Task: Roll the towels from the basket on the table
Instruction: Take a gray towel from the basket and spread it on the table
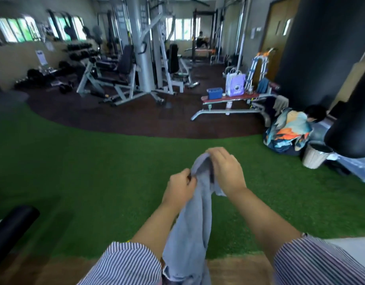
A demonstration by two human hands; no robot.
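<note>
While my arms reach forward, my left hand [182,187] pinches the pale blue towel [190,227] and my right hand [225,169] grips its top; it hangs between them above green turf [74,171] beside gym machines [124,73].

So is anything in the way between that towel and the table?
Nothing visible is. Both hands, left hand and right hand, hold the towel up; it hangs down between the arms to the table edge at the bottom of the view.
</note>
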